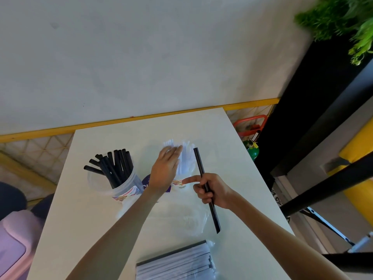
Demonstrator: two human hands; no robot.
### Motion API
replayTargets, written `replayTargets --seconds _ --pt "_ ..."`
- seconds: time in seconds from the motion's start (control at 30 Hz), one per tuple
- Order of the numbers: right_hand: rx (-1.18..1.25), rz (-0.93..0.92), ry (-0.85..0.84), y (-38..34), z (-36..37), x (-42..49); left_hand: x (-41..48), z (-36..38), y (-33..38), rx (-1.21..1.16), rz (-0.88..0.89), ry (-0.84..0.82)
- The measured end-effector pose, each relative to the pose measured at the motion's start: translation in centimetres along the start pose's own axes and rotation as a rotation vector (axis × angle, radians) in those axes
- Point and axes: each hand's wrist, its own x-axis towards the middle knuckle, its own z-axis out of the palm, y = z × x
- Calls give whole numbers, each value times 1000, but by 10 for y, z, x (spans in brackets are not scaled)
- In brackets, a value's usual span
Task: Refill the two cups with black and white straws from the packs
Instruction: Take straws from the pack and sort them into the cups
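A clear cup (129, 188) on the left of the white table (90, 229) holds several black straws (115, 166). To its right stands a second clear cup (181, 183) filled with white straws (186, 158). My left hand (165, 170) lies flat with straight fingers against the tops of the white straws. My right hand (212, 190) grips one black straw (205, 188) near its middle, index finger pointing at the white-straw cup. A pack of straws (177, 261) in clear plastic lies at the near edge.
An empty clear plastic bag (189, 219) lies between the cups and the pack. A pink bin (14, 245) stands at the left. Black furniture (323, 118), a green plant (343, 19) and a green gas canister (251, 150) are at the right.
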Motion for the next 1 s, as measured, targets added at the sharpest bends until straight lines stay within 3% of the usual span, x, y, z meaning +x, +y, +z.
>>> replayTargets --seconds 0.1,0.2,0.27,0.47,0.57,0.67,0.83,1.0 --pt "-12 -1 -3 1 5 2 1 -2 -8 248 110 -13" --pt "-26 -4 -13 0 11 3 1 -8 -9 316 36 -71" --pt "-32 -7 -18 -2 16 5 2 -17 -4 208 -47 -90" --pt "-36 -34 -29 -10 39 12 0 -61 24 -497 -418 -41" --pt "-44 -40 -52 -13 56 19 -4 -74 32 -668 -548 -27" --pt "-68 -38 -59 -13 72 26 -7 -87 24 -692 -582 10" --pt "-162 -51 -76 -10 94 40 6 -138 -10 -670 -597 259" --pt "-242 -53 -34 0 101 52 18 -195 -49 -502 -469 556"
